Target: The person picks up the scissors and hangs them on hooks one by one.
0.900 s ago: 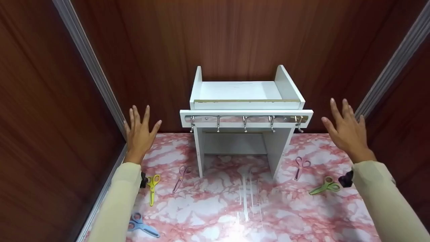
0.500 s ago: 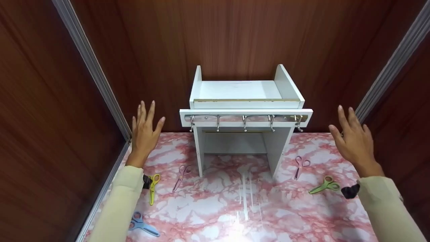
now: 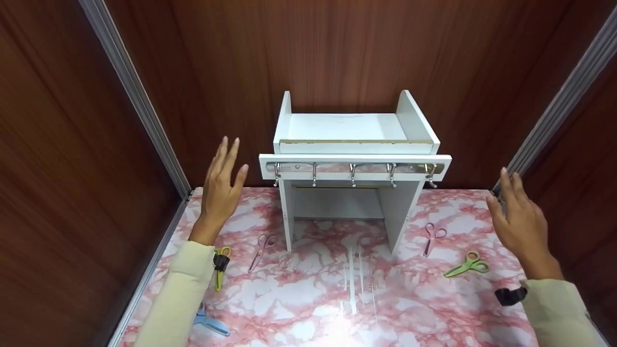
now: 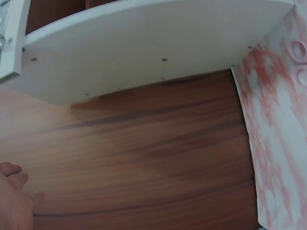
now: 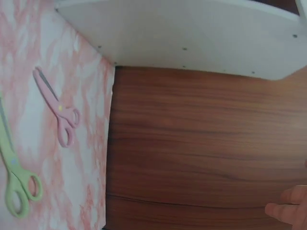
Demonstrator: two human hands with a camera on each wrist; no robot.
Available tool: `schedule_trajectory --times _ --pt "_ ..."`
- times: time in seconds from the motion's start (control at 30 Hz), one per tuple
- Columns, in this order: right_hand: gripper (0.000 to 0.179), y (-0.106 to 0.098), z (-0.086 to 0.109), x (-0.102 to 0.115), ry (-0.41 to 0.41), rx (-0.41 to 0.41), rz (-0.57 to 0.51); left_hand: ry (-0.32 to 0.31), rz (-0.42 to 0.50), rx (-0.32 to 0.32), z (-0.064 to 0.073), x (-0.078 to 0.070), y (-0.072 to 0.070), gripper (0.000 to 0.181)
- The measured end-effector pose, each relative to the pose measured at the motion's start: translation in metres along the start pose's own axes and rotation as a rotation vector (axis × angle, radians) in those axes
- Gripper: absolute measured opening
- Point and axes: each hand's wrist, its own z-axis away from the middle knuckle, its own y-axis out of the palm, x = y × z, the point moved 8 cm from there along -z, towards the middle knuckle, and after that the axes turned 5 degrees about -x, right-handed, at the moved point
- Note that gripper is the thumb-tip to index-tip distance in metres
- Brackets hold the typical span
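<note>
My left hand (image 3: 222, 188) is raised to the left of a white shelf unit (image 3: 337, 147), fingers straight and nothing held. On the other side my right hand (image 3: 521, 221) is held up, also with straight fingers and no object. Below the left hand lie yellow scissors (image 3: 219, 282), partly hidden by the wrist strap, and pink-purple scissors (image 3: 261, 251). Blue scissors (image 3: 212, 325) lie nearer, overlapped by the left sleeve. By the right hand are pink scissors (image 5: 56, 108) and green scissors (image 5: 17, 179), both flat on the table.
A rail (image 3: 355, 167) with several metal hooks crosses the front of the shelf unit. The table (image 3: 289, 299) has a red and white marbled cover. Brown wood-grain panels (image 3: 347, 53) stand behind and at both sides, with grey metal strips (image 3: 140, 103) at the corners.
My left hand has moved right and a little up, turning sideways. My right hand has shifted right and down. The scissors and shelf unit have stayed in place.
</note>
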Motion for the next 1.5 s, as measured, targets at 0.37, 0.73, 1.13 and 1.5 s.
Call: schedule_trajectory --times 0.37,0.73,1.13,1.5 --pt "0.060 0.010 0.049 -0.014 0.078 0.000 -0.016 0.106 0.139 -0.017 -0.001 -0.041 0.001 0.052" --pt "0.061 0.026 0.086 -0.028 0.174 0.019 -0.054 0.200 0.253 -0.049 -0.006 -0.059 0.001 0.054" --pt "0.061 0.040 0.117 -0.047 0.261 0.026 -0.042 0.253 0.292 -0.096 -0.009 -0.064 0.013 0.037" --pt "0.053 0.062 0.133 -0.054 0.350 0.039 -0.016 0.264 0.301 -0.161 -0.009 -0.064 0.011 0.026"
